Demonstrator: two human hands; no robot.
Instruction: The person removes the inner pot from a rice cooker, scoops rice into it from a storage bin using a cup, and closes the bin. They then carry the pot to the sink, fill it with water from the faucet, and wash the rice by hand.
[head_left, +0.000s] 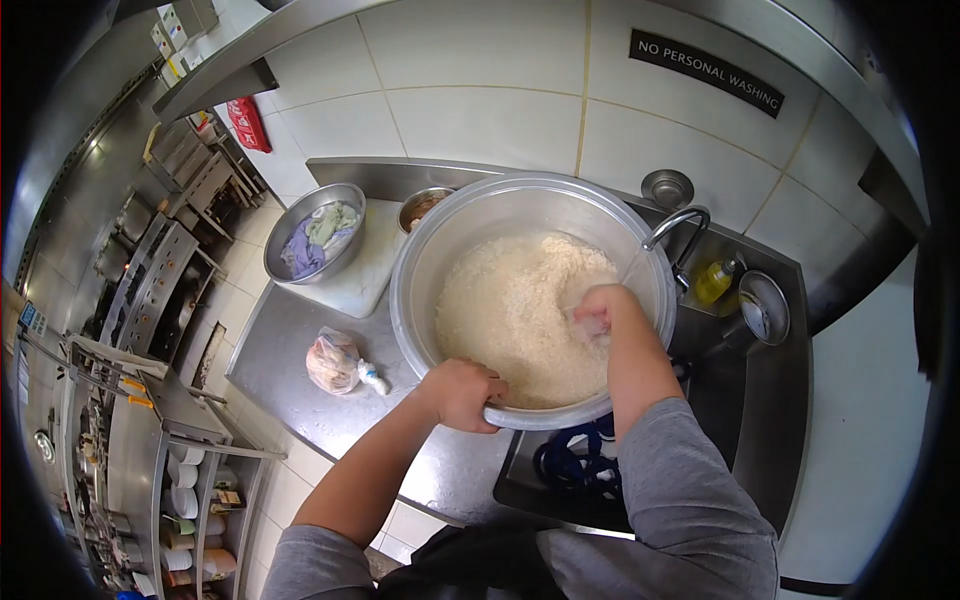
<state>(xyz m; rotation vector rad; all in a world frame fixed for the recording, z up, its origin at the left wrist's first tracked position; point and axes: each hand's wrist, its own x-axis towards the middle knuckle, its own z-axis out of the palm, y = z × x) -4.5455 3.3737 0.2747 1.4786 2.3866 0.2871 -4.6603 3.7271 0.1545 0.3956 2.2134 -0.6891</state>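
A large metal basin (412, 312) sits over the counter and sink edge. Pale, wet rice (520, 300) fills its lower part, heaped toward the far right under cloudy water. My left hand (462, 394) is closed over the near rim, fingers inside and thumb outside. Inside the basin, my right hand (598, 308) is down at the rice on the right side, its fingers blurred and partly hidden. A curved tap (676, 228) reaches over the right rim, and a thin stream of water falls beside my right hand.
Left of the basin are a metal bowl with cloths (320, 238), a white cutting board (372, 262), a small bowl (424, 203) and a tied plastic bag (336, 362). A yellow-green bottle (714, 282) stands by the tap. Dark blue items (578, 462) lie in the sink (720, 440).
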